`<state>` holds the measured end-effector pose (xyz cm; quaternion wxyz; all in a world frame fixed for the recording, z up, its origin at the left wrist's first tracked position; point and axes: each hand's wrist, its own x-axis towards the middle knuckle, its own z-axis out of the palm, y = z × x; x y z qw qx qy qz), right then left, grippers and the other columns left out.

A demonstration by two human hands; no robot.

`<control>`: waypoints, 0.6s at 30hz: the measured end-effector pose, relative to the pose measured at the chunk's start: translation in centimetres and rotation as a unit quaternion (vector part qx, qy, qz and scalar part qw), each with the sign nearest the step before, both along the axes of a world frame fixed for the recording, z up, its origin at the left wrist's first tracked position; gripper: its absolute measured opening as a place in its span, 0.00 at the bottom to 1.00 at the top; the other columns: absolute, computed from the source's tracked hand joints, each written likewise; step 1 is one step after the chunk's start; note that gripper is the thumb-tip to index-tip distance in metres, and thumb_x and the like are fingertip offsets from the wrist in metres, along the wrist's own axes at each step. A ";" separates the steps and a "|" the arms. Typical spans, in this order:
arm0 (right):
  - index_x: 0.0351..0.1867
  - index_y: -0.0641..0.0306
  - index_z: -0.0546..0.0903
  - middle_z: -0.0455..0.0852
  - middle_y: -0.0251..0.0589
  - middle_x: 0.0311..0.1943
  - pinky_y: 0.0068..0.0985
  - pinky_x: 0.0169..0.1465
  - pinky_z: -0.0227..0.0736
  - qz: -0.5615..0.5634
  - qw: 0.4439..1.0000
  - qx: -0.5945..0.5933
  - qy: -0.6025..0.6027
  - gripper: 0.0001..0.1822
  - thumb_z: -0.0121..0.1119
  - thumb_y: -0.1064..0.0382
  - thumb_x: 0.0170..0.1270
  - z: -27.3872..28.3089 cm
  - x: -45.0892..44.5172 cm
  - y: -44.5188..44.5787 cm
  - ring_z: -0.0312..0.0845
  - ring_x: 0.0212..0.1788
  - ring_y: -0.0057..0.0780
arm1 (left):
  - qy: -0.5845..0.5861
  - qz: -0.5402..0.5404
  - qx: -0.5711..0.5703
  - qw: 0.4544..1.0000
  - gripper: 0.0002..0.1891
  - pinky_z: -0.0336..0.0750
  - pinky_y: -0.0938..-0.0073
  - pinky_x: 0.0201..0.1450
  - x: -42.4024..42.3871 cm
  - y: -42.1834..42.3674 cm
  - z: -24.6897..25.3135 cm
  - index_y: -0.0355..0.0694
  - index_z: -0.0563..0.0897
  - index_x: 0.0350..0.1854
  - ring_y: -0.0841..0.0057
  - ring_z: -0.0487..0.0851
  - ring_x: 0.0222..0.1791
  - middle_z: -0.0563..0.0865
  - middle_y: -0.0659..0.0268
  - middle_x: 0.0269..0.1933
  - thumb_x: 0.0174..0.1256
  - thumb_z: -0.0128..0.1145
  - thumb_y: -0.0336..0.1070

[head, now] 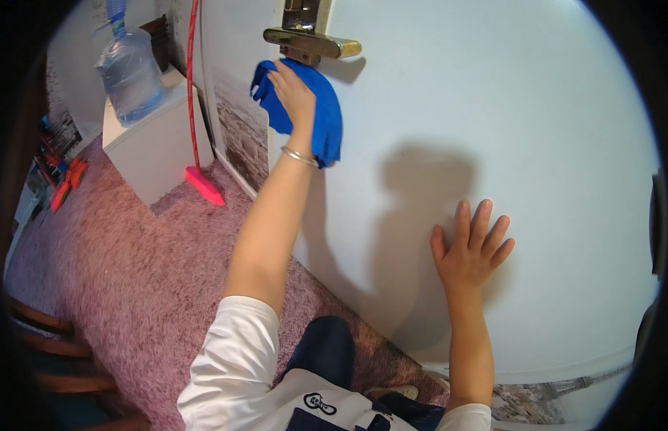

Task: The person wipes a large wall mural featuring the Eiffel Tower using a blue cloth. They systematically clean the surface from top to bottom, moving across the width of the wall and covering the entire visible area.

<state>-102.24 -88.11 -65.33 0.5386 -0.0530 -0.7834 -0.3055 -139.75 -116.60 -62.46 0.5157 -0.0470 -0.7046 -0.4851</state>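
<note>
My left hand presses a blue cloth against the white door, close to its left edge. The cloth's top reaches the underside of the brass lever handle, and its lower corner hangs past my wrist, where I wear a silvery bangle. Lower and to the right, my right hand lies against the door face with its fingers spread, holding nothing. My shadow falls across the door between the two arms.
Left of the door stands a white cabinet carrying a large clear water bottle. A broom with a red pole and pink head leans there. Pink shaggy carpet covers the floor. Wooden slats show at lower left.
</note>
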 end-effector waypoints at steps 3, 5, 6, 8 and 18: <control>0.79 0.38 0.78 0.73 0.39 0.83 0.63 0.86 0.36 -0.013 1.000 0.006 -0.008 0.34 0.56 0.34 0.75 0.3 -0.2 0.2 0.59 0.85 0.59 | -0.001 -0.041 0.030 0.999 0.35 0.50 0.41 0.88 1.7 1.2 1.4 0.21 0.50 0.87 0.27 0.51 0.86 0.54 0.21 0.84 0.83 0.42 0.29; 0.80 0.39 0.78 0.73 0.40 0.83 0.63 0.86 0.37 -0.010 1.000 0.001 -0.010 0.35 0.55 0.34 0.76 0.2 -0.3 -0.3 0.59 0.85 0.59 | 0.031 -0.036 -0.002 0.999 0.36 0.47 0.38 0.88 4.3 3.5 0.6 0.20 0.49 0.87 0.25 0.48 0.87 0.53 0.20 0.84 0.81 0.43 0.28; 0.80 0.39 0.78 0.73 0.40 0.83 0.63 0.85 0.37 -0.013 1.000 0.007 -0.008 0.35 0.55 0.34 0.76 0.1 -0.2 0.1 0.58 0.85 0.59 | 0.065 -0.047 -0.037 0.996 0.38 0.45 0.36 0.88 7.4 6.0 0.4 0.19 0.49 0.86 0.24 0.47 0.86 0.53 0.19 0.83 0.79 0.46 0.28; 0.80 0.39 0.78 0.72 0.40 0.83 0.64 0.85 0.38 -0.017 1.000 0.013 -0.004 0.34 0.55 0.34 0.76 -0.1 -0.1 0.8 0.58 0.85 0.60 | 0.105 -0.094 -0.093 0.986 0.43 0.41 0.34 0.88 15.1 10.0 0.9 0.19 0.49 0.87 0.23 0.46 0.86 0.53 0.20 0.84 0.72 0.51 0.26; 0.78 0.34 0.79 0.73 0.32 0.83 0.62 0.82 0.45 -0.018 1.000 -0.003 -0.008 0.33 0.58 0.33 0.74 0.4 1.0 2.0 0.63 0.83 0.51 | -0.058 -0.103 -0.057 0.991 0.51 0.54 0.32 0.83 14.8 8.3 -0.8 0.44 0.53 0.91 0.32 0.54 0.87 0.57 0.32 0.86 0.66 0.67 0.28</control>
